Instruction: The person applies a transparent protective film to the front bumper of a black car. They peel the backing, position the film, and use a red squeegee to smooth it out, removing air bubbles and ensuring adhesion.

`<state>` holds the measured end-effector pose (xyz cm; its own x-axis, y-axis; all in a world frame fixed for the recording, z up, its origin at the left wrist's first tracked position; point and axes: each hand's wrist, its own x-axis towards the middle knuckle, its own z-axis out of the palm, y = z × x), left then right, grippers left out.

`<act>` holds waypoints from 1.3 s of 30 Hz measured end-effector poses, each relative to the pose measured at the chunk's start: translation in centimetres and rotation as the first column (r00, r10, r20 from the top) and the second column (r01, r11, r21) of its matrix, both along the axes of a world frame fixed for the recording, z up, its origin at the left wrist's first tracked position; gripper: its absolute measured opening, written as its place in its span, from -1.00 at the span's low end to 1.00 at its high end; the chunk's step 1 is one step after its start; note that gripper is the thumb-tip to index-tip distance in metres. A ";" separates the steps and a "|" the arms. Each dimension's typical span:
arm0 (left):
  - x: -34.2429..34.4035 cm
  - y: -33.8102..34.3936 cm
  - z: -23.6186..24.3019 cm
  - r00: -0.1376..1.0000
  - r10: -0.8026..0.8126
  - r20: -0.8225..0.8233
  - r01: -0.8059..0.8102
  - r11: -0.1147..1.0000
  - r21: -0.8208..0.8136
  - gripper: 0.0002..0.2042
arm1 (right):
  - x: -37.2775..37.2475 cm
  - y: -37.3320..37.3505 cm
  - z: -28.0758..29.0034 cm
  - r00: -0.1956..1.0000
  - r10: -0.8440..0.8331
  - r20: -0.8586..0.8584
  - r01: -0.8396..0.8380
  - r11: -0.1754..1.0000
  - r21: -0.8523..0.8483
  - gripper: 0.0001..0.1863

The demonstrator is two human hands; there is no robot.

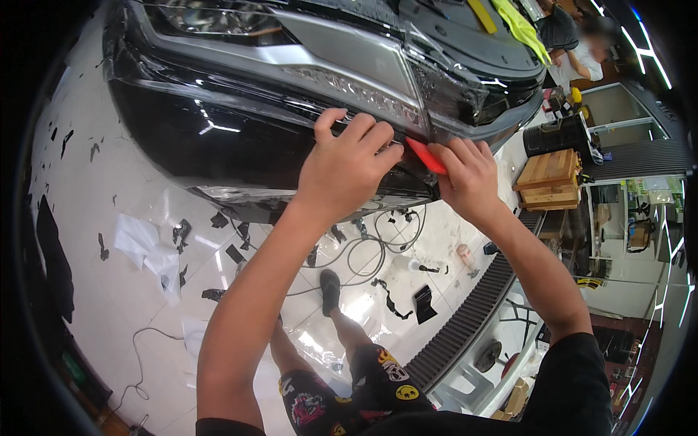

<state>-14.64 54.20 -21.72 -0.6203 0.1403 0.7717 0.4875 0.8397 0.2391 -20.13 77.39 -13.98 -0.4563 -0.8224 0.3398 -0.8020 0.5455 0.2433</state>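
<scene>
A red squeegee card (427, 157) is pinched in my right hand (467, 180). Its tip touches the seam under the silver headlight trim (363, 59), near the bumper's corner. To its left, my left hand (347, 166) has its fingers curled over the upper edge of the glossy black car bumper (218, 149). What those fingertips hold, if anything, is hidden behind the knuckles. Clear film with wrinkled edges lies over parts of the bumper and the front panel.
Scraps of black film (424, 304) and a crumpled white sheet (145, 243) litter the tiled floor. A grey hose (367, 254) coils beneath the bumper. A long floor grate (465, 327), wooden crates (549, 178) and a black drum (556, 136) are at right. Another person (578, 62) is at far right.
</scene>
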 end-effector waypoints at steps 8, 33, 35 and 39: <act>0.2 -0.3 0.3 1.000 0.003 0.030 -0.003 1.000 0.000 -0.74 | 0.7 -3.7 5.6 0.998 0.017 0.057 -0.018 0.999 0.027 -0.69; 3.6 -11.3 2.5 0.986 0.169 0.009 -0.169 0.986 -0.005 -0.70 | -0.4 -11.3 6.4 0.956 0.038 0.290 0.031 0.972 -0.233 -0.84; 3.7 -12.0 2.5 0.988 0.151 0.005 -0.151 0.988 0.002 -0.71 | -0.7 -12.2 6.1 0.979 0.090 0.184 -0.056 0.982 -0.181 -0.84; 3.9 -12.7 2.7 0.994 0.110 0.020 -0.110 0.994 0.021 -0.72 | 0.0 -10.1 3.3 0.991 0.087 0.100 -0.082 0.995 -0.047 -0.84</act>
